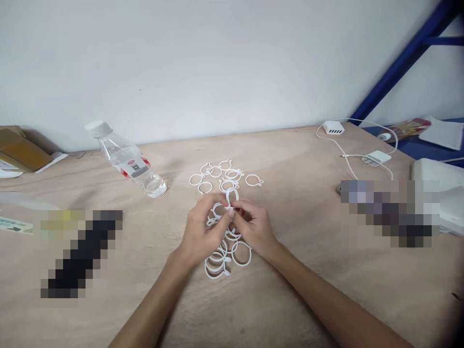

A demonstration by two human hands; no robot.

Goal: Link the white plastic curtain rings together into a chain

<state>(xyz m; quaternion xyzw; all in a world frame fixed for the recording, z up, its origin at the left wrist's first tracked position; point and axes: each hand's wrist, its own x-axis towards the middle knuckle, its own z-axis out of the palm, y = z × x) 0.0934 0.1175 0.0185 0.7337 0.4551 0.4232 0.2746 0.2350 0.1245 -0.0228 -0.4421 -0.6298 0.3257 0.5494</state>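
The left hand [205,233] and right hand [254,227] are held together above the desk [300,295] in a narrow pinch. The fingertips [228,208] of both hands meet at the lower edge of one white plastic ring [232,195], which stands upright just above them. The fingertips cover the base of this ring, so the exact contact points cannot be made out.

Further loose rings, each with a small loop on its rim, lie flat on the desk in two overlapping groups. The upper group [221,173] lies just beyond the fingers. The lower group [226,256] lies directly below the hands and extends toward the person, with part of it hidden by the hands, so the rings cannot be counted.

A clear water bottle [130,162] with a white cap lies on its side, well left of the hands. A white multi-port charger [333,127] and its white cable [348,164] sit at the far right of the desk. Cardboard packaging [21,150] is cut off by the left frame edge. Two pixelated patches, [81,253] and [391,212], conceal objects that cannot be identified.
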